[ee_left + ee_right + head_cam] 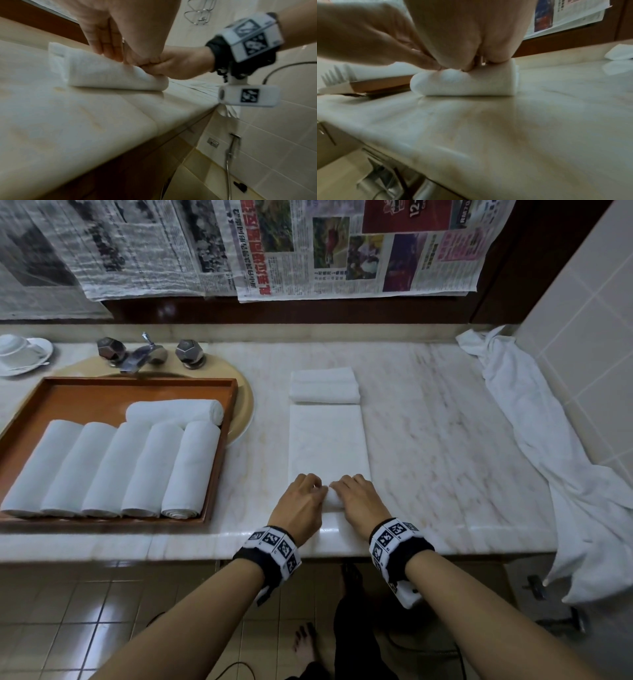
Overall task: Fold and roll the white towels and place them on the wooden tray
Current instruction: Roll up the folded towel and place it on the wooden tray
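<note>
Towel [328, 446] — folded towel [324, 385] beyond

Head view looks steeply down over the countertop [428, 412]; both wrist views skim it closely, sharing the rolled towel [109, 73].

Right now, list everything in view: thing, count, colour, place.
rolled towels: six, white, on the wooden tray; five side by side, one across behind them
wooden tray: one, orange-brown, left, partly over the sink
flat towel: one, white, on the counter centre, near end rolled
folded towel: one, white, behind the flat towel
loose cloth: one, white, draped over the counter's right end
tap: one, metal, behind the tray
cup and saucer: one, white, far left
newspapers: several, hung above
left hand: fingers curled on the roll
right hand: fingers curled on the roll
</note>
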`<state>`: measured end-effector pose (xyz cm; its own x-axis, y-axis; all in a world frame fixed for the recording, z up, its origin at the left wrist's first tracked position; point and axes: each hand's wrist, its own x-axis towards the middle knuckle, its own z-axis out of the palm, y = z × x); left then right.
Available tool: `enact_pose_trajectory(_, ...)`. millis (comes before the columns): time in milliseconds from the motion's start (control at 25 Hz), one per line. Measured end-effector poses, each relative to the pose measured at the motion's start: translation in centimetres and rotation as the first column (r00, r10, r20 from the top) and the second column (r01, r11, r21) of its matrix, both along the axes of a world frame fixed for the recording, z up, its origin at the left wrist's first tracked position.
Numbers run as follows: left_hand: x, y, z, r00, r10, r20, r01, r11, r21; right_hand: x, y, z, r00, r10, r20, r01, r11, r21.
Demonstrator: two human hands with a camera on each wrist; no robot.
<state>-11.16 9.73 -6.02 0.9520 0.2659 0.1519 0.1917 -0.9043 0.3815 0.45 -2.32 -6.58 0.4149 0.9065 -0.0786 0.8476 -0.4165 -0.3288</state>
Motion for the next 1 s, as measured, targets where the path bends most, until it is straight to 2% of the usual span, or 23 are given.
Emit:
enact_pose_trajectory(120,-1.4,-0.8,-0.6,0.999,-0.017,0.046,0.016,1.000,0.006,0.0,-0.1,-0.3,1.000,-0.026,-0.009,0.026,1.000,-0.007)
enact_pose_trajectory(240,-0.4,-0.1,-1.7,0.998,0.045,0.043,-0.043,0.997,-0.061,-1.4,-1.2,-1.2,0.979,-0.064,0.192,0.032,0.985,0.168)
enact_pose_trajectory(360,1.5,1.0,-1.8,0.998,0.052,-0.032,-0.055,0.994,-0.096,-1.9,-1.6,-2.2,0.959,-0.024,0.282,-0.017,0.990,0.143)
enact_pose_trajectory(440,2.0,1.1,-1.4,0.996,0.075,-0.053,-0.079,0.995,-0.064,-1.1,-1.0,-2.2,0.966,-0.043,0.254,0.001,0.987,0.161)
enact_pose_trajectory(520,1.5,0.4,-1.1,0.996,0.090,0.001,-0.090,0.996,-0.022,-0.2,-0.4,-1.4,0.989,-0.029,0.146,0.004,0.987,0.163)
enact_pose_trajectory(640,-0.2,-0.6,-1.7,0.991,0.029,0.134,-0.029,1.000,-0.007,0.8,-0.4,-0.2,0.998,0.055,-0.019,-0.054,0.998,0.029)
enact_pose_trajectory(720,-0.9,-0.8,-2.5,0.986,0.014,0.168,-0.012,1.000,-0.013,0.6,-0.7,0.1,0.998,0.058,0.018,-0.059,0.998,0.023)
enact_pose_trajectory(840,0.2,0.3,-2.6,0.994,0.038,0.103,-0.032,0.998,-0.060,-0.6,-1.2,-1.0,0.979,0.016,0.202,-0.035,0.996,0.087)
enact_pose_trajectory(1000,2.6,1.6,-1.2,0.994,0.014,-0.109,-0.023,0.996,-0.086,0.0,-0.4,-1.0,0.981,-0.019,0.194,-0.002,0.994,0.108)
